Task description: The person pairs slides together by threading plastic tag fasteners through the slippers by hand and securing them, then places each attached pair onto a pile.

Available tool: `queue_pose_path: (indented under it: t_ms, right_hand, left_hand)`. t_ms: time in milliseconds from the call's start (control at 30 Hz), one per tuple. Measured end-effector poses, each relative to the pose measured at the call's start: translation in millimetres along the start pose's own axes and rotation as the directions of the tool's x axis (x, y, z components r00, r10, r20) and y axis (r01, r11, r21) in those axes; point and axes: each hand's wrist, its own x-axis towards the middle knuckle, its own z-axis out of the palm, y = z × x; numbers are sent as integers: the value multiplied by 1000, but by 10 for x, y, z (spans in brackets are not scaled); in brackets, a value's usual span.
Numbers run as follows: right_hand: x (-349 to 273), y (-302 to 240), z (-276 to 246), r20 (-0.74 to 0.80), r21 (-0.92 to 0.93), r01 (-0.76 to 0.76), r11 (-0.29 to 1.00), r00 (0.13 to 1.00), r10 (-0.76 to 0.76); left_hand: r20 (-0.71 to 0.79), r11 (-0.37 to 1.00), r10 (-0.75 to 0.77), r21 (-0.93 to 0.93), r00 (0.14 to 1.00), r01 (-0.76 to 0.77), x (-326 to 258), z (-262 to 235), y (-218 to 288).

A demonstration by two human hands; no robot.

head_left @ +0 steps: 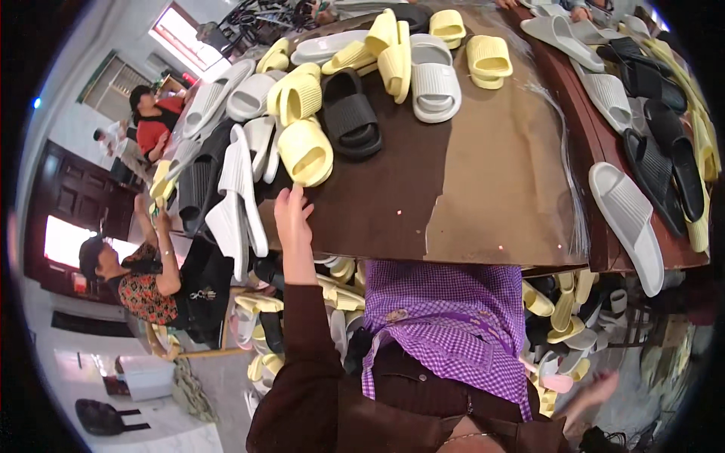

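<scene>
My left hand (293, 217) reaches over the table's near left part, its fingers apart. Its fingertips meet the near end of a yellow slide slipper (317, 143), which lies at the front of a pile. A black slipper (352, 117) rests just beyond, and a pair of white slippers (236, 200) leans over the edge to the left. Low on the right, away from the tabletop, hangs my right hand (598, 389); it is small and blurred, so its finger pose is unclear.
Brown board covers the table (498, 174). More grey, black and yellow slippers lie on a second surface (585, 151) at right, a grey slipper (627, 219) overhanging its edge. Piled slippers (566, 317) sit beneath. A person in a patterned top (147, 294) works at left.
</scene>
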Motion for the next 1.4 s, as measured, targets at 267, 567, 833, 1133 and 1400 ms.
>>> queue_pose_path:
  t_ms: [267, 567, 833, 1133, 1400]
  right_hand:
    - [-1534, -2229, 2169, 840, 523, -258, 813, 316, -441]
    - [-2416, -3754, 3057, 637, 686, 77, 724, -544, -546]
    - [-3106, -3655, 3727, 748, 400, -83, 913, -546, -378]
    - [-3054, -3335, 3910, 891, -52, -378, 924, -435, -127]
    - [-2169, -3424, 3502, 848, -131, -431, 893, -515, -124]
  left_hand:
    - [195, 927, -329, -119, 924, 356, 549, 125, -82]
    - [253, 961, -277, 70, 927, 268, 485, 240, 129]
    - [259, 889, -261, -312, 930, 336, -67, 269, 199]
    - [376, 912, -194, -271, 906, 308, -1039, 261, 253]
    - [304, 787, -277, -473, 912, 397, -663, 182, 340]
